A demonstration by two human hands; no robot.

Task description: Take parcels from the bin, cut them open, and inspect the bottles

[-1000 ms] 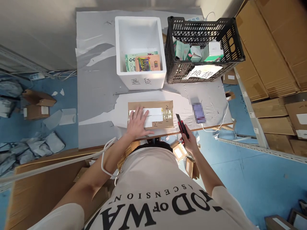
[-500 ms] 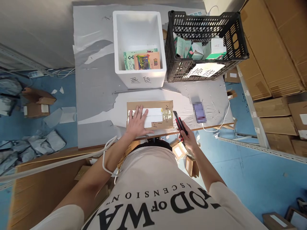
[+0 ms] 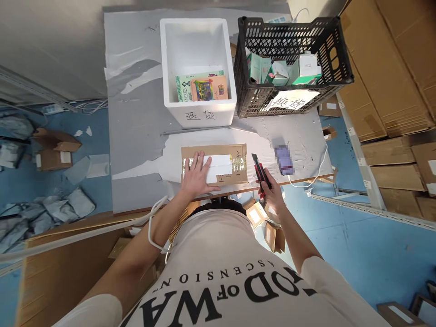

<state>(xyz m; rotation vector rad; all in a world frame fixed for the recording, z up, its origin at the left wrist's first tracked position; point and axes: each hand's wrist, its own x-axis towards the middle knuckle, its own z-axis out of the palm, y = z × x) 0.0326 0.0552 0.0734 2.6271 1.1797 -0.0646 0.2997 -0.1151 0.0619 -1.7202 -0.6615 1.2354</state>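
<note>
A flat, rectangular brown cardboard box (image 3: 221,150) is placed near the front edge of the grey-covered bench (image 3: 136,136). On it the left hand (image 3: 196,179) is laid, with the palm down and the fingers spread, as it was half a second ago. A black and red utility knife (image 3: 261,173) is gripped by the right hand (image 3: 274,194). Compared with that earlier moment, the knife is shifted to the right, and a wider gap is seen between its tip and the box.

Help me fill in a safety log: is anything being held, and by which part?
The right hand holds the utility knife by its handle, blade free. The left hand lies spread on the cardboard box, gripping nothing.
</note>
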